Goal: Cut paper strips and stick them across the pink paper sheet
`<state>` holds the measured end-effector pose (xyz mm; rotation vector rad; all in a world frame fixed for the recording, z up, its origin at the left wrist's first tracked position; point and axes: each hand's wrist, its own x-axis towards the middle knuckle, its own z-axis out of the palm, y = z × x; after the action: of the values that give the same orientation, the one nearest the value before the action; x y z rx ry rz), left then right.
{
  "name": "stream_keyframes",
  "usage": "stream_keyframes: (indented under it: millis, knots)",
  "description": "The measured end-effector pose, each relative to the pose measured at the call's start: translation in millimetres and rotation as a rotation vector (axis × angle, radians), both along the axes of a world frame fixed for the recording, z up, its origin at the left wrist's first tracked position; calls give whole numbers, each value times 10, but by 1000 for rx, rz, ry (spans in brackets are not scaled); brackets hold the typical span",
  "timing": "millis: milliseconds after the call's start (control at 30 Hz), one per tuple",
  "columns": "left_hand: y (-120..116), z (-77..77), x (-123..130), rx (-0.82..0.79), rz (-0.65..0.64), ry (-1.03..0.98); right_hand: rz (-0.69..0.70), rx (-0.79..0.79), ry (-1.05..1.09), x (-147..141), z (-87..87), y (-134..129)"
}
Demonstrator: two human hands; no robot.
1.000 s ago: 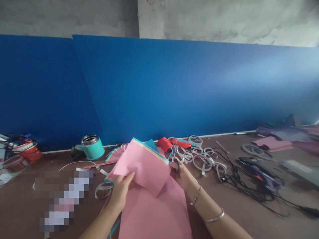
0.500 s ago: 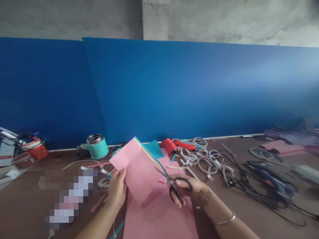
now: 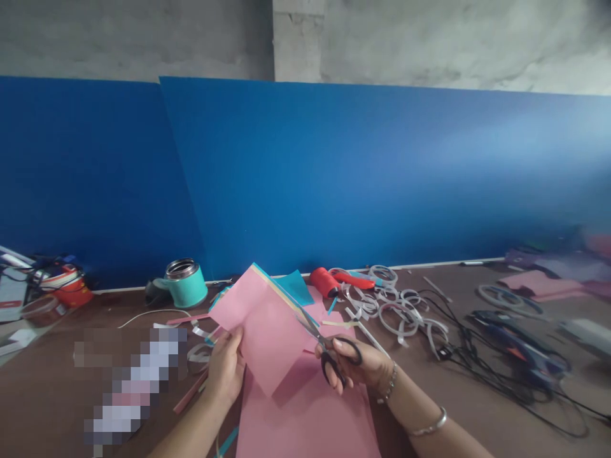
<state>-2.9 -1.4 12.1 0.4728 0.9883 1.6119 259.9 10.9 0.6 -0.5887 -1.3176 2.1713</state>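
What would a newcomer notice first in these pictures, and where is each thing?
The first thing would probably be the wide blue panel, which spans the view behind the table. In front, at lower middle, the left hand holds a pink sheet with yellow and blue showing along its upper edge, and the right hand holds black-handled scissors, blades near that edge. Back left, a teal mug stands near the panel.
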Motion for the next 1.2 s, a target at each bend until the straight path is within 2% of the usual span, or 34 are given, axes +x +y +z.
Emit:
stream_keyframes:
  millis: [300,500,633,733,833,967,1033,1100,1200]
  knots:
    - [1,-17,-10,-26,-9,2,-34,-25,-18,3,-19,16]
    - [8,-28,-3,-20,-20,-12,-67,62,-26,2,1,13]
    - [7,-25,-1,57,-50,73,20,99,2,33,42,-7]
    - [21,-71,-23,60,7,292,70,121,39,85,70,-39]
    - [23,-144,-34,53,68,563,-47,152,108,157,102,-54]
    - [-56,-184,14,185,-39,914,-160,191,136,241,128,-10]
    - [-129,-161,51,238,-84,1161,-139,188,110,252,122,15]
    - [-205,-125,81,252,-75,1399,-103,178,86,229,115,22]
    - [-297,-84,110,346,6,1573,-21,147,63,124,134,-14]
